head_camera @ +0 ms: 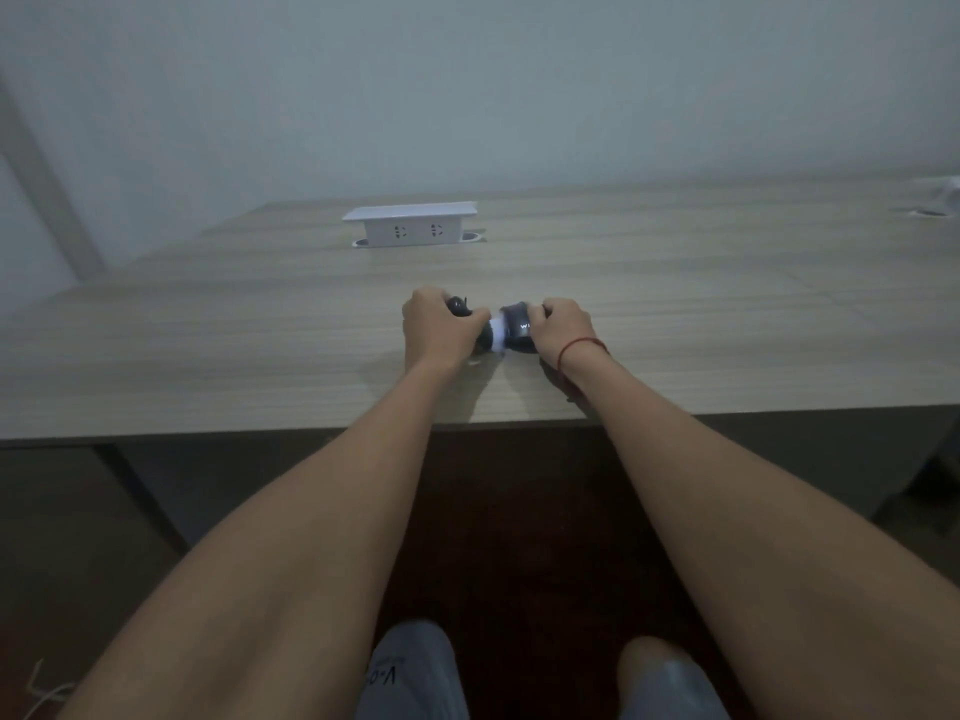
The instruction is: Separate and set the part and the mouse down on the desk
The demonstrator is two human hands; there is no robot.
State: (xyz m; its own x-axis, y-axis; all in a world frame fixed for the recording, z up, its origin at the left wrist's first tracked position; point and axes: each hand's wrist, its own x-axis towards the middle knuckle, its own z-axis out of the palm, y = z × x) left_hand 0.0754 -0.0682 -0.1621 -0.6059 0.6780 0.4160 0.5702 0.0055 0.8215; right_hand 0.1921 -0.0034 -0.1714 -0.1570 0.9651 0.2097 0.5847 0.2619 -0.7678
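Both hands meet over the middle of the table, a little in from its near edge. The left hand (439,324) has its fingers curled round one end of a dark object (511,332), where a rounded black part pokes out above the knuckles. The right hand (563,327) grips the other end, fingers wrapped over the top; a red string bracelet (582,348) sits on that wrist. Between the two fists a white band shows on the object, with some pale lettering on the dark part beside it, too small to read. What the object is I cannot tell in this dim light; it may be one thing or two parts joined. It lies low, touching or just above the table (208,356), which likely steadies it while each hand holds an end. The forearms stretch straight out across the near edge, so the elbows hang free of the wood. Further back, well apart from the hands, a white socket box (410,226) stands raised from the surface. At the far right corner something pale lies, unclear. Bare woodgrain runs to either side of the hands. Below, the person's knees in grey trousers (410,672).
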